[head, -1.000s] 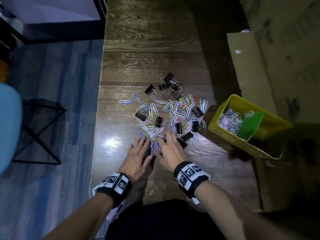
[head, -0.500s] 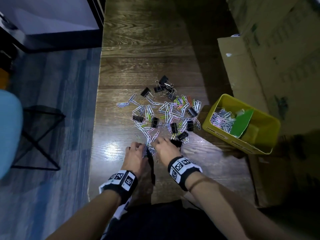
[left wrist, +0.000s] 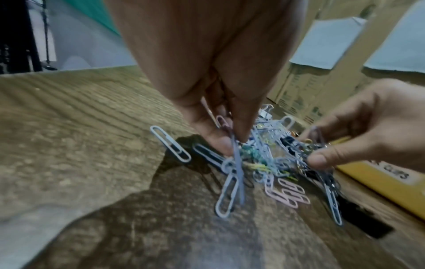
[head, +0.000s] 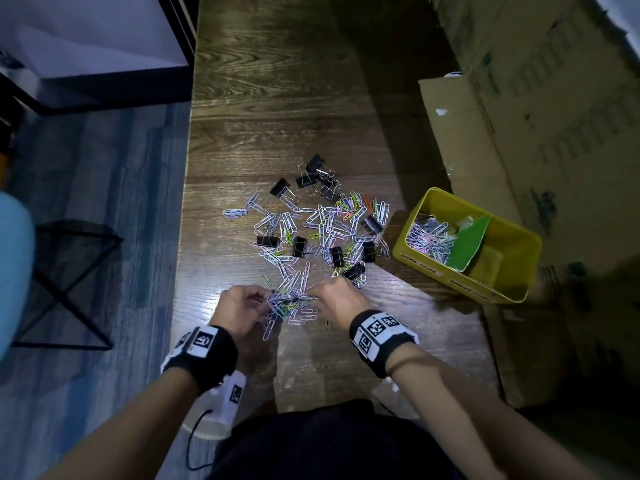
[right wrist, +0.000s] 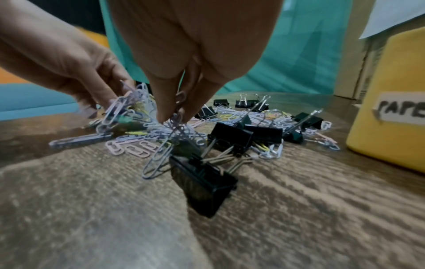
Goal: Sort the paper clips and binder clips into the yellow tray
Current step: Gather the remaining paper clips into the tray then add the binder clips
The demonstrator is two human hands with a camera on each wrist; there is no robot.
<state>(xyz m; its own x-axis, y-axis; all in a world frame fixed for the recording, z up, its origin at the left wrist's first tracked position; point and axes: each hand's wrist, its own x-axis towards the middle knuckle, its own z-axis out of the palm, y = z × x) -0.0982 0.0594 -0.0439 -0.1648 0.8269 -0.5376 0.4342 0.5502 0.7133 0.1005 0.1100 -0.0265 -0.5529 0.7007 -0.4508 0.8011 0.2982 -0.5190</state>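
A heap of coloured paper clips (head: 322, 226) mixed with black binder clips (head: 299, 245) lies on the wooden table (head: 277, 109). At its near edge both hands pinch one tangled bunch of paper clips (head: 289, 301) just above the wood. My left hand (head: 242, 308) grips the bunch's left side (left wrist: 239, 145); my right hand (head: 337, 297) grips its right side (right wrist: 174, 116). The yellow tray (head: 519, 244) stands to the right, with paper clips (head: 429, 237) in its left compartment and a green divider (head: 467, 242) beside them. A binder clip (right wrist: 202, 180) lies just below my right fingers.
Cardboard boxes (head: 540, 109) stand along the right side behind the tray. The table's left edge drops to a blue floor with a black metal stand (head: 65, 282). A white cup (head: 221, 407) sits at the near table edge.
Both hands went from lying flat over the near clips to curling and drawing a bunch of paper clips together, now pinched between them a little nearer to me.
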